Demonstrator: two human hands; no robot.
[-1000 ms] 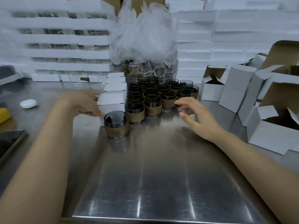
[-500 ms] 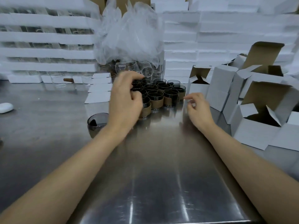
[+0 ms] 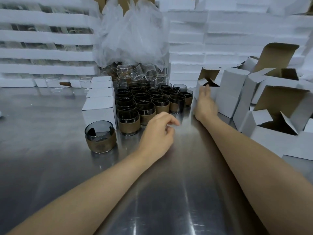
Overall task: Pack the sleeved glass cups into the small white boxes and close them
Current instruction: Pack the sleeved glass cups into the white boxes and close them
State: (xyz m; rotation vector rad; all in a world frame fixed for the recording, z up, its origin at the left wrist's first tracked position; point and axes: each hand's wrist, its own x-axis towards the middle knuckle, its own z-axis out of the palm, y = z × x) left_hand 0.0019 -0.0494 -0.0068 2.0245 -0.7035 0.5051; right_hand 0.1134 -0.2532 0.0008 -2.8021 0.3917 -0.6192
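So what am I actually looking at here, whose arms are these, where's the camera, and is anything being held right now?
No machine: these are a person's bare arms, filmed by a head-worn camera looking down. On the shiny steel table sit dark glass cups in brown sleeves, closed small white cardboard boxes to their left and open white boxes on the right. The left hand hovers loosely curled, holding nothing; the right hand reaches flat toward one open box.

text: none legible | sleeved cups (image 3: 100, 143), white boxes (image 3: 99, 108): nothing readable
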